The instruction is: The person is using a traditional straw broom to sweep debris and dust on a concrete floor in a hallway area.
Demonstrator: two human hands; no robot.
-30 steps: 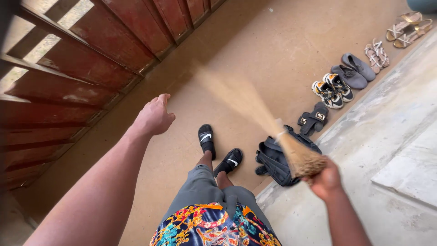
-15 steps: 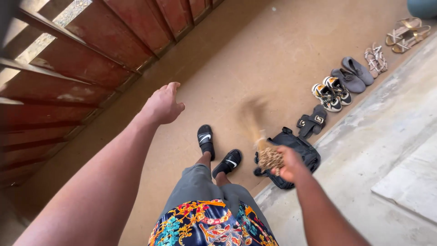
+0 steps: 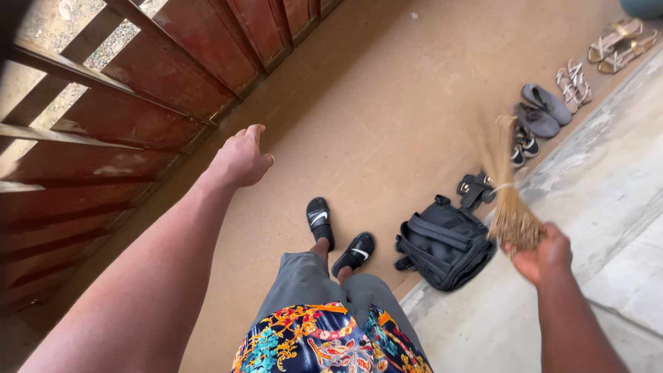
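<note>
Presently, at the left edge of the floor (image 3: 387, 83) stands a red wooden gate (image 3: 138, 103). The left hand (image 3: 240, 160) is held out over the floor near that gate, fingers loose and part-spread, grasping nothing. Below it, two feet in black slides (image 3: 337, 233) stand mid-floor. A black backpack (image 3: 444, 243) lies at the floor's right edge, against the grey concrete step (image 3: 608, 186). The right hand (image 3: 545, 254) is clenched round the bound end of a straw broom (image 3: 505, 188), bristles pointing up and away over the shoes. A row of shoes (image 3: 552, 110) lines the same right edge toward the far corner.
</note>
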